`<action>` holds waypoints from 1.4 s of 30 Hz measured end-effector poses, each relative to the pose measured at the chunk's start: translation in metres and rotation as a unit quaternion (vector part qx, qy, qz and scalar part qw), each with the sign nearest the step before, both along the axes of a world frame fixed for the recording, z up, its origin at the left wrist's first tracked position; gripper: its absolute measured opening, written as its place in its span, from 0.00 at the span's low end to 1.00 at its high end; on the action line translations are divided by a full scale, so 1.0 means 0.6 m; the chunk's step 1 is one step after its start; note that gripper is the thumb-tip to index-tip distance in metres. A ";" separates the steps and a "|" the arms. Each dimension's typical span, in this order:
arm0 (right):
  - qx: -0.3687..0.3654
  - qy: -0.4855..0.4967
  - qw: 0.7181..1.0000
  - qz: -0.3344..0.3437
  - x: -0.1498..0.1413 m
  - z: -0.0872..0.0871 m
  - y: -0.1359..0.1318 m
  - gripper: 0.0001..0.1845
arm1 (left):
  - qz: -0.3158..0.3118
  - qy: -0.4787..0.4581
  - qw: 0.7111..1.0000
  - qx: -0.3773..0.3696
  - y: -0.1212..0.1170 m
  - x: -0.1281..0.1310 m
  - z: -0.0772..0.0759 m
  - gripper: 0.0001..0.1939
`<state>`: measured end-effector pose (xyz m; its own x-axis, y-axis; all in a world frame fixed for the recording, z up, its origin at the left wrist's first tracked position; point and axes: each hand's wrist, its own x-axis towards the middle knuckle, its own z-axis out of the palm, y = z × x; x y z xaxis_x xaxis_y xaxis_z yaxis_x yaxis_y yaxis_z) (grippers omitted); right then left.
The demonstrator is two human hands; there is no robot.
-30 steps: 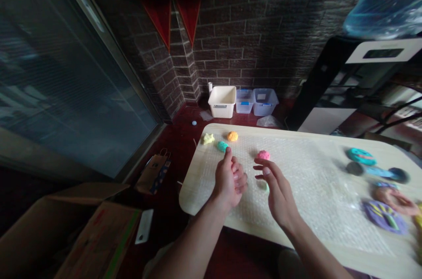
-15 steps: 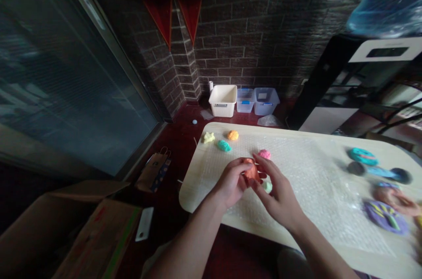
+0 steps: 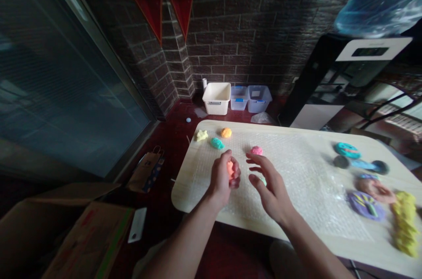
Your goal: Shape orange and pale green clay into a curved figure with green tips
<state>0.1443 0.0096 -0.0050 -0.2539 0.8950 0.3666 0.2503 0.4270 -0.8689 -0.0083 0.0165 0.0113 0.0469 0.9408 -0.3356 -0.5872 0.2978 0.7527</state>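
Note:
My left hand is closed around a lump of orange-red modelling clay, partly hidden by the fingers. To its right, my right hand is held apart with fingers spread and nothing in them. Just beyond the right fingertips lies a pink clay lump. A pale green lump shows partly behind that hand. Farther off on the bubble wrap are a teal lump and an orange lump, with a pale yellow star-like piece near the table's far left corner.
At the table's right are a teal disc, a blue bar with dark ends, a purple disc, a brownish ring and a yellow piece. Bins stand by the wall; a cardboard box sits at left.
My hands have parted: the right has let go of the orange-red clay and opened, while the left keeps it. The whole view has shifted slightly.

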 end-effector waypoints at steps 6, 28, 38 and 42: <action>-0.012 0.001 1.000 0.001 -0.002 -0.002 -0.002 0.21 | 0.026 0.010 0.999 -0.017 0.000 0.001 0.012 0.32; -0.024 -0.010 1.000 -0.007 -0.009 0.001 -0.003 0.20 | 0.017 -0.114 0.993 0.035 0.005 0.002 0.003 0.15; -0.103 0.065 0.988 -0.091 -0.015 -0.009 0.004 0.30 | 0.020 -0.030 0.992 0.119 0.005 0.010 0.001 0.15; -0.125 0.111 0.986 -0.025 -0.016 0.002 0.004 0.21 | -0.009 -0.021 0.987 0.161 0.002 0.009 0.004 0.11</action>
